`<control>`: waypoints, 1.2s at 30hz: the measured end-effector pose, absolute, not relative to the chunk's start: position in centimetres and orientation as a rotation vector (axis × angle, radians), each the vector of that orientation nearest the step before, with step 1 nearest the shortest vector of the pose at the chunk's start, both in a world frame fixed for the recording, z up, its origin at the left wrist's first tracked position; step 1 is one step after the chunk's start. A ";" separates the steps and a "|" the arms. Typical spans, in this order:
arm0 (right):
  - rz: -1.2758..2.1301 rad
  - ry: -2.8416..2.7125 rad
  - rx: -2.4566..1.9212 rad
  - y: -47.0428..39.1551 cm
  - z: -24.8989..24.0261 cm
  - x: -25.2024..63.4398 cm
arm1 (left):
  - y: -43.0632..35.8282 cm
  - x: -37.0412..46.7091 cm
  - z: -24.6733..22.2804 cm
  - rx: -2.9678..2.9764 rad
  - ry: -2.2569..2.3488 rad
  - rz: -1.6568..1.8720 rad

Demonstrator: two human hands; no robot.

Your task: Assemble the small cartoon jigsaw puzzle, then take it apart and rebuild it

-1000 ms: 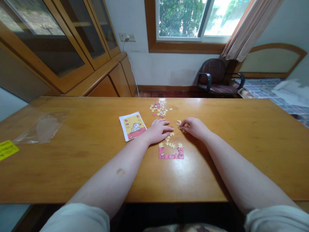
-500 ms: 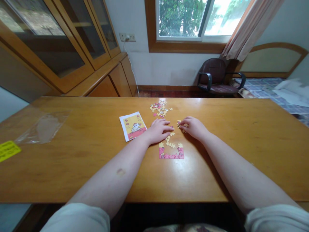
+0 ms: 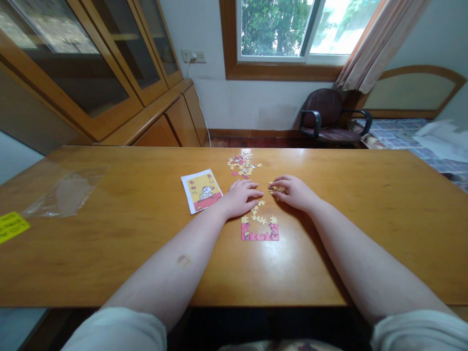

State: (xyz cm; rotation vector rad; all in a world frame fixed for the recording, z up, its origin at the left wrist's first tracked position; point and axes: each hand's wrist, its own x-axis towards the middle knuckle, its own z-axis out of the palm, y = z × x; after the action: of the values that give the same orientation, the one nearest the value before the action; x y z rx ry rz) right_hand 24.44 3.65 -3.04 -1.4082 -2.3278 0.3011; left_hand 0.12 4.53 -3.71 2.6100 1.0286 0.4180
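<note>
My left hand (image 3: 242, 198) lies over the table with its fingers stretched out to the right, partly covering a few jigsaw pieces. My right hand (image 3: 293, 191) is at a small group of jigsaw pieces (image 3: 271, 188), fingers bent and apart over them; no piece is visibly gripped. Nearer to me is a partly joined puzzle frame (image 3: 261, 237), pink along the bottom with yellow upper ends. Loose yellow pieces (image 3: 261, 220) lie inside and above it. A mixed pile of pieces (image 3: 244, 165) sits beyond my hands.
Left of my left hand lies a picture card (image 3: 202, 191) with a white animal on yellow and pink. A clear plastic bag (image 3: 69, 192) and a yellow label (image 3: 12, 227) are farther left on the wooden table (image 3: 127, 253). A chair (image 3: 323, 114) stands beyond.
The fingers of my right hand have spread from a pinch and shifted slightly over the small group of pieces. My left hand stays in place.
</note>
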 end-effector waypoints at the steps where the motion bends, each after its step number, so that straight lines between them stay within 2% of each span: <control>1: 0.299 -2.346 -1.382 3.7 -3.1 24.5 | 4.5 0.1 -3.7 2.611 1.027 0.421; 19: 0.254 -2.352 -1.408 4.0 -3.1 24.5 | 4.3 0.2 -3.4 2.592 1.016 0.456; 36: 0.217 -2.436 -1.262 3.7 -3.0 24.4 | 4.3 0.1 -3.6 2.574 1.035 0.446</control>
State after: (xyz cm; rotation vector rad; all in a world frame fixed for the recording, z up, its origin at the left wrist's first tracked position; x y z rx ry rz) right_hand 24.40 3.69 -2.96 -1.2619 -2.4356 0.2171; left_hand 0.15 4.31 -3.60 2.5740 1.0348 0.4462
